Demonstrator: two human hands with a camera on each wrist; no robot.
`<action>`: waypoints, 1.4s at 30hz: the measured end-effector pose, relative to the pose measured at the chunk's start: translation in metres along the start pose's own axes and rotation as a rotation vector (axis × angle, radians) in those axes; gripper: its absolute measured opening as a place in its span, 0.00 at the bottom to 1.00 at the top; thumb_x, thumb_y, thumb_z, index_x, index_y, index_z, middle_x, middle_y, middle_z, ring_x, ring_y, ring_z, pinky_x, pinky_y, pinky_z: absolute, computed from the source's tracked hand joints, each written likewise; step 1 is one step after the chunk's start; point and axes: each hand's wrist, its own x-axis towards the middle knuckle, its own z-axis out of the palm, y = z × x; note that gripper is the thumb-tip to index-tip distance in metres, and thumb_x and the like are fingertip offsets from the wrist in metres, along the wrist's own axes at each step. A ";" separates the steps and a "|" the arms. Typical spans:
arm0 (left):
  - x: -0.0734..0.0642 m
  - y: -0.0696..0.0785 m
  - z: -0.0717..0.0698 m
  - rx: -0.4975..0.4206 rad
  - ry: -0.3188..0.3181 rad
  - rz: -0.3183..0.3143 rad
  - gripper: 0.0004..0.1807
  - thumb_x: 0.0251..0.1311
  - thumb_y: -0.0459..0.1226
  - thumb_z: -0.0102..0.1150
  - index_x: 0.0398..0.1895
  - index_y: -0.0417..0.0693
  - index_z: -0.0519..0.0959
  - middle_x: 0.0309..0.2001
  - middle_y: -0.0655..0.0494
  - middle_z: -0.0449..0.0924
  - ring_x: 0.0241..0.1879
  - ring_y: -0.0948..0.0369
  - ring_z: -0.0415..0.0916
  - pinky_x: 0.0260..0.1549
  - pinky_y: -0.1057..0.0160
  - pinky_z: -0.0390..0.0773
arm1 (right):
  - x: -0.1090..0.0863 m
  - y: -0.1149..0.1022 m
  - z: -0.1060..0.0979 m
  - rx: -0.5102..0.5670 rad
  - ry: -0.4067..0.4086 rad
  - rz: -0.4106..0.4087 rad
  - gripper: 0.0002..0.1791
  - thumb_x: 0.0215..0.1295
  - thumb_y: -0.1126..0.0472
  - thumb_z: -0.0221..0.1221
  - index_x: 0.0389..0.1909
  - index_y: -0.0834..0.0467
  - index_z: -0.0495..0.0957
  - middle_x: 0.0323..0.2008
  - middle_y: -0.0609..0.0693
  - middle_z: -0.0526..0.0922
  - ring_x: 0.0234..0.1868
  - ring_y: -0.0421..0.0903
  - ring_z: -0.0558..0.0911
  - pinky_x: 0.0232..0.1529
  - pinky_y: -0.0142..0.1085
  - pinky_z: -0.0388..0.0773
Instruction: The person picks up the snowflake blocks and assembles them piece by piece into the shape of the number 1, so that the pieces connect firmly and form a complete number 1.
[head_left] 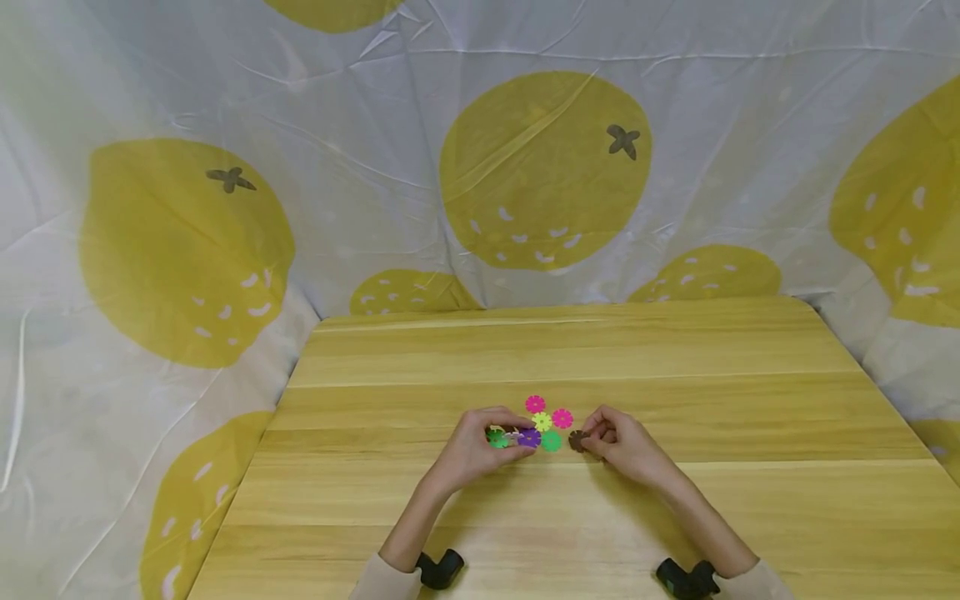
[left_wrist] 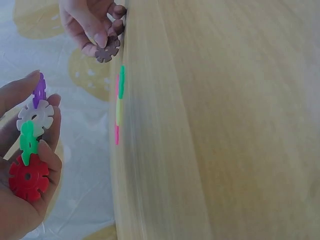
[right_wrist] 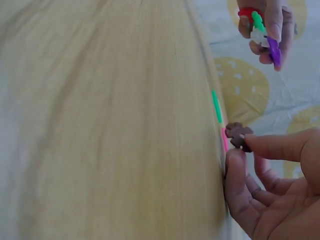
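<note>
My left hand [head_left: 472,448] holds a short chain of notched plastic discs above the table. In the left wrist view the chain runs from a red disc [left_wrist: 28,177] in the palm through a green disc [left_wrist: 28,143] and a white disc [left_wrist: 35,118] to a purple disc [left_wrist: 39,91] between thumb and fingers. Opposite it, my right hand [head_left: 626,446] pinches a single brown notched disc [right_wrist: 239,136] between thumb and fingertips. A gap separates the brown disc from the purple end of the chain.
Loose discs lie on the wooden table [head_left: 675,358] just beyond and between the hands: two pink discs [head_left: 535,404], a yellow disc [head_left: 542,422] and a green disc [head_left: 551,441]. A lemon-print curtain [head_left: 375,167] hangs behind the table.
</note>
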 end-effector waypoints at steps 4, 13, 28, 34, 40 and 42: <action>0.000 0.001 0.000 -0.001 -0.005 -0.007 0.16 0.58 0.36 0.76 0.50 0.45 0.89 0.45 0.59 0.90 0.48 0.60 0.84 0.50 0.65 0.81 | 0.000 0.000 -0.001 0.121 -0.044 -0.007 0.09 0.75 0.68 0.59 0.46 0.69 0.71 0.37 0.61 0.82 0.35 0.45 0.83 0.34 0.33 0.85; 0.000 0.001 0.000 0.004 -0.014 -0.011 0.17 0.59 0.37 0.76 0.51 0.44 0.88 0.45 0.59 0.90 0.49 0.59 0.84 0.52 0.64 0.81 | 0.001 0.001 -0.003 0.269 -0.054 -0.086 0.13 0.75 0.68 0.59 0.52 0.72 0.71 0.40 0.71 0.87 0.34 0.49 0.90 0.35 0.41 0.89; 0.001 0.006 0.001 -0.004 -0.032 -0.003 0.17 0.59 0.38 0.76 0.52 0.45 0.88 0.48 0.58 0.90 0.49 0.59 0.85 0.49 0.67 0.81 | -0.004 -0.005 0.001 0.374 -0.051 -0.168 0.20 0.69 0.69 0.64 0.59 0.74 0.77 0.44 0.67 0.87 0.42 0.51 0.91 0.46 0.46 0.87; 0.003 0.008 0.003 -0.028 -0.025 -0.005 0.17 0.58 0.40 0.77 0.51 0.49 0.89 0.48 0.59 0.90 0.51 0.59 0.85 0.52 0.65 0.81 | -0.008 -0.010 0.003 0.410 -0.051 -0.206 0.21 0.68 0.71 0.65 0.59 0.75 0.77 0.47 0.70 0.86 0.45 0.51 0.91 0.49 0.48 0.86; 0.004 0.010 0.003 -0.031 -0.015 0.006 0.15 0.56 0.38 0.78 0.48 0.53 0.90 0.47 0.60 0.90 0.51 0.58 0.85 0.56 0.59 0.81 | -0.010 -0.015 0.008 0.362 -0.046 -0.256 0.19 0.67 0.70 0.67 0.56 0.74 0.81 0.49 0.71 0.86 0.42 0.51 0.92 0.47 0.50 0.86; 0.004 0.011 0.003 -0.040 -0.019 0.005 0.15 0.56 0.37 0.78 0.48 0.52 0.90 0.47 0.59 0.90 0.51 0.59 0.85 0.54 0.62 0.82 | -0.010 -0.016 0.010 0.351 -0.039 -0.270 0.18 0.67 0.70 0.66 0.55 0.73 0.82 0.48 0.72 0.86 0.42 0.52 0.92 0.46 0.51 0.86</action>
